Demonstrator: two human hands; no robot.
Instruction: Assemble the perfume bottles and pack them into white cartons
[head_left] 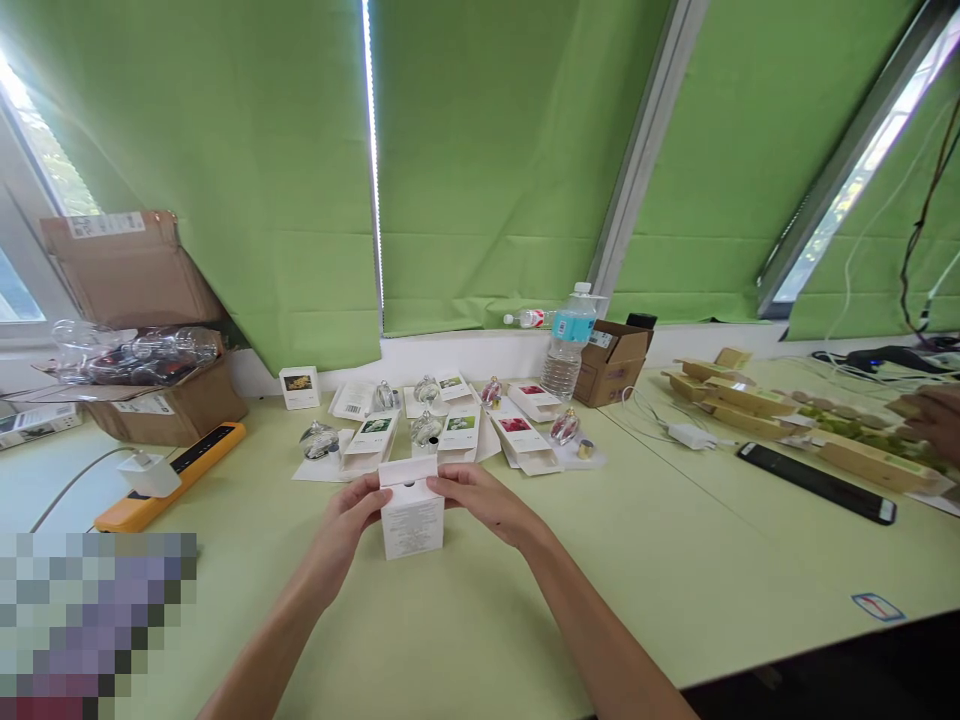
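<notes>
Upright on the table before me stands a small white carton (412,525) with fine print on its front and its top flap raised. My left hand (355,510) grips its left upper edge, thumb near the flap. On the right upper edge, my right hand (480,495) holds it in the same way. Just beyond lie opened cartons with plant pictures, among them a green one (459,430) and a red one (525,440). Glass bottles sit beside them, one clear (319,440) and one pinkish (565,427). The carton's inside is hidden.
An orange power strip (176,475) with a white plug lies left, before a cardboard box (169,410) of plastic-wrapped items. A water bottle (568,350) and small brown box (616,365) stand behind. Rightward are a black phone-like slab (817,483), yellow cartons (870,460) and another person's hand (934,420).
</notes>
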